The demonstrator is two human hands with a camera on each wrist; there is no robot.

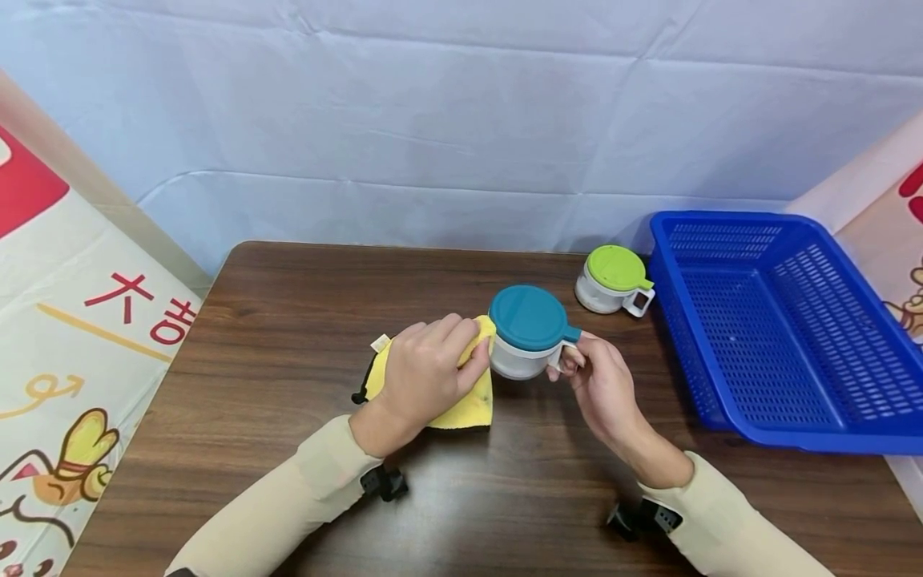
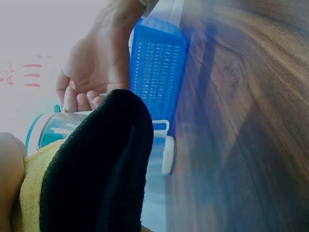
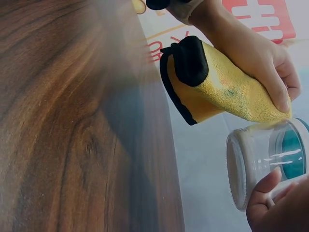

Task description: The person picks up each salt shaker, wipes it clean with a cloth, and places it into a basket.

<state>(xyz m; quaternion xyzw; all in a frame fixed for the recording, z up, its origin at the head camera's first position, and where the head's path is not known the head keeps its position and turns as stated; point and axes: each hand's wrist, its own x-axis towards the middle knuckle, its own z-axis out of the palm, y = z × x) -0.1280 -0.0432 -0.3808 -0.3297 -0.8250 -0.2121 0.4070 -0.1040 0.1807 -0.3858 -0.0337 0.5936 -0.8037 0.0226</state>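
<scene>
My right hand (image 1: 604, 385) grips the white handle of a clear jar (image 1: 517, 362) with a teal lid (image 1: 530, 317), held above the table. In the right wrist view the jar (image 3: 263, 154) is tipped on its side relative to that camera, its glass see-through. My left hand (image 1: 433, 369) bunches a yellow cloth (image 1: 469, 409) with black edging and holds it against the left side of the jar, near the lid. The cloth's lower part hangs loose below the fingers. In the left wrist view the cloth's black edge (image 2: 101, 159) hides much of the jar.
A second jar with a lime green lid (image 1: 616, 268) stands at the back right of the brown wooden table (image 1: 303, 320). Beside it, on the right, sits a blue plastic basket (image 1: 721, 425) with slotted walls. A pale cloth backdrop (image 1: 461, 120) rises behind the table.
</scene>
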